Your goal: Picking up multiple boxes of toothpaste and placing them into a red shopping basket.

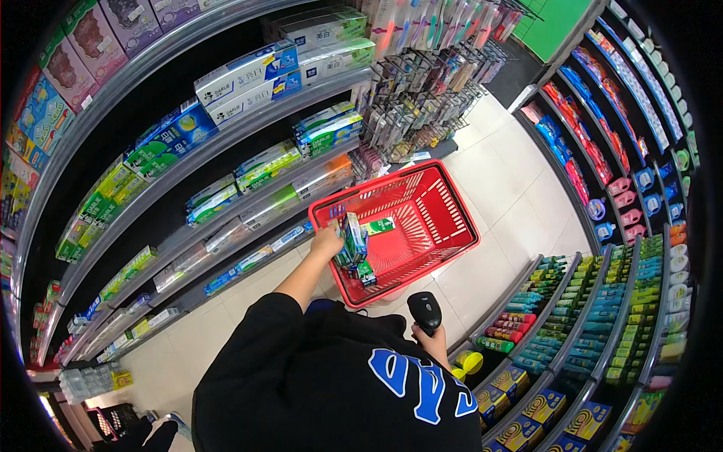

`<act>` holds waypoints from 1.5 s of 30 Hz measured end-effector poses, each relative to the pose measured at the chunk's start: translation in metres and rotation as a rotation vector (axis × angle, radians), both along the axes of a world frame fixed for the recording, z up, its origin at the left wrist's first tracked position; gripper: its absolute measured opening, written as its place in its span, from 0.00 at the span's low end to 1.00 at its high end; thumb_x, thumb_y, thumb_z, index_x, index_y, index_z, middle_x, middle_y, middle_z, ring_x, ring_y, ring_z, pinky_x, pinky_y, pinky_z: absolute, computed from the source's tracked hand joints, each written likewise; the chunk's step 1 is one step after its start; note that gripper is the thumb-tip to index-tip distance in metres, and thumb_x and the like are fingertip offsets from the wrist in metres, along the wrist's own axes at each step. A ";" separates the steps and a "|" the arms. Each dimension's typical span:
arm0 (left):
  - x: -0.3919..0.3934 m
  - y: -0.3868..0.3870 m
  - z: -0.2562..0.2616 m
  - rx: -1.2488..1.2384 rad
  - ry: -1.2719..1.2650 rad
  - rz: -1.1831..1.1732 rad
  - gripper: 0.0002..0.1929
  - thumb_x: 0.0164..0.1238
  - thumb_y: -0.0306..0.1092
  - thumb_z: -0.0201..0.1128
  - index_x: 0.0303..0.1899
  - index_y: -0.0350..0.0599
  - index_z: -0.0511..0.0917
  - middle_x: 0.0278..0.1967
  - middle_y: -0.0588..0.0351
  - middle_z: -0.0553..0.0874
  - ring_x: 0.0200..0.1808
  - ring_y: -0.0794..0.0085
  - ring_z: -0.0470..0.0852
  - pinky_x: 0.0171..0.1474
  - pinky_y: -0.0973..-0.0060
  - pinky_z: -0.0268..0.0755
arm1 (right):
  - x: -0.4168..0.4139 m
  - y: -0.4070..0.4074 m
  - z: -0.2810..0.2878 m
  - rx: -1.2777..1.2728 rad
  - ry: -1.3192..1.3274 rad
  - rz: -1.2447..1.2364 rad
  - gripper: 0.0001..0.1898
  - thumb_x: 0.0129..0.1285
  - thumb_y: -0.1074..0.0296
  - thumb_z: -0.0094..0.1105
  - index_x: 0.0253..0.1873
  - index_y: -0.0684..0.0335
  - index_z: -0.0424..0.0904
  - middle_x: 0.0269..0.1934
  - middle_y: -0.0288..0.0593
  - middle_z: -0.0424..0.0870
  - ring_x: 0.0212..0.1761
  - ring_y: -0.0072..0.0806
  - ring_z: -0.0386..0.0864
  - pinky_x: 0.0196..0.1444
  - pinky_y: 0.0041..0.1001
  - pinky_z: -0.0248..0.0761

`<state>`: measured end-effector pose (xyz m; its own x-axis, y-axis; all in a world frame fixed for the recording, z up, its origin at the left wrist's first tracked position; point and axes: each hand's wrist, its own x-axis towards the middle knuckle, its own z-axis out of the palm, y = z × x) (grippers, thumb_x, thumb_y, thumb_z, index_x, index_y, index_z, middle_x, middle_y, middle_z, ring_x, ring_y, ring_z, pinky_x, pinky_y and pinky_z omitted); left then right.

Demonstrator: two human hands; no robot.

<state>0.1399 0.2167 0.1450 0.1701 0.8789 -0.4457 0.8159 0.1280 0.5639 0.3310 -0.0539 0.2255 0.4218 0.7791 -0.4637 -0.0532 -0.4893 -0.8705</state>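
Observation:
My left hand [327, 244] is closed over the left rim of a red plastic shopping basket [452, 212]; its fingertips are partly hidden. Right beside those fingers, inside the basket, several toothpaste boxes [355, 240] lean in a cluster. Another green and white toothpaste box [379, 226] lies flat on the basket floor. Lower right, my right hand [432, 339] grips a black handheld barcode scanner [425, 311] by its handle, apart from the basket. The scanner's head points up and away from me.
Shelves of toothpaste boxes [248, 79] curve along the left, with hanging toothbrushes [418, 25] beyond. Bottle shelves [587, 316] stand close on the right, above blue and yellow boxes [517, 432]. Pale floor tiles [497, 186] run between. Wrapped bottles [93, 381] and a person's legs [161, 435] are lower left.

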 end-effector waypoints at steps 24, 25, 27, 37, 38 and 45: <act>-0.235 0.021 0.026 0.545 0.218 0.364 0.16 0.46 0.32 0.56 0.42 0.45 0.73 0.44 0.51 0.73 0.48 0.57 0.69 0.49 0.64 0.63 | -0.082 0.110 -0.020 0.206 0.004 0.387 0.12 0.47 0.75 0.59 0.38 0.65 0.71 0.26 0.35 0.74 0.24 0.20 0.70 0.27 0.20 0.64; -0.245 0.030 0.027 0.615 0.308 0.331 0.18 0.45 0.32 0.56 0.43 0.46 0.72 0.45 0.53 0.72 0.50 0.58 0.67 0.50 0.63 0.62 | -0.092 0.112 -0.020 0.206 0.034 0.388 0.12 0.47 0.75 0.59 0.38 0.65 0.70 0.26 0.35 0.74 0.24 0.20 0.70 0.28 0.20 0.64; -0.263 0.051 0.028 0.598 0.374 0.268 0.19 0.45 0.32 0.57 0.44 0.46 0.71 0.46 0.54 0.72 0.50 0.59 0.66 0.50 0.62 0.61 | -0.110 0.115 -0.018 0.204 0.063 0.373 0.12 0.47 0.76 0.59 0.38 0.65 0.70 0.27 0.35 0.74 0.24 0.20 0.70 0.28 0.20 0.64; -0.300 0.111 0.025 0.345 0.542 -0.044 0.22 0.44 0.37 0.64 0.44 0.47 0.69 0.44 0.55 0.71 0.49 0.59 0.69 0.47 0.63 0.65 | -0.178 0.106 -0.026 0.127 0.153 0.095 0.15 0.46 0.76 0.60 0.41 0.66 0.69 0.27 0.35 0.74 0.26 0.19 0.70 0.29 0.19 0.64; -0.301 0.113 0.025 0.337 0.545 -0.070 0.23 0.42 0.40 0.65 0.42 0.46 0.70 0.42 0.55 0.71 0.48 0.59 0.69 0.47 0.64 0.66 | -0.184 0.104 -0.027 0.164 0.097 0.095 0.14 0.46 0.77 0.59 0.40 0.66 0.69 0.26 0.36 0.74 0.24 0.19 0.71 0.27 0.19 0.64; -0.317 0.096 0.050 0.673 0.352 -0.099 0.20 0.49 0.41 0.61 0.44 0.44 0.69 0.43 0.49 0.71 0.45 0.56 0.71 0.47 0.64 0.65 | -0.201 0.111 -0.032 0.135 0.028 0.218 0.19 0.43 0.73 0.62 0.44 0.65 0.71 0.37 0.39 0.75 0.39 0.24 0.71 0.45 0.24 0.62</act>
<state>-0.1772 0.3122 0.1951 0.2093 0.9681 0.1375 0.9517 -0.2340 0.1988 0.1300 0.0573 0.1935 0.2256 0.9059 -0.3585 0.0156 -0.3713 -0.9284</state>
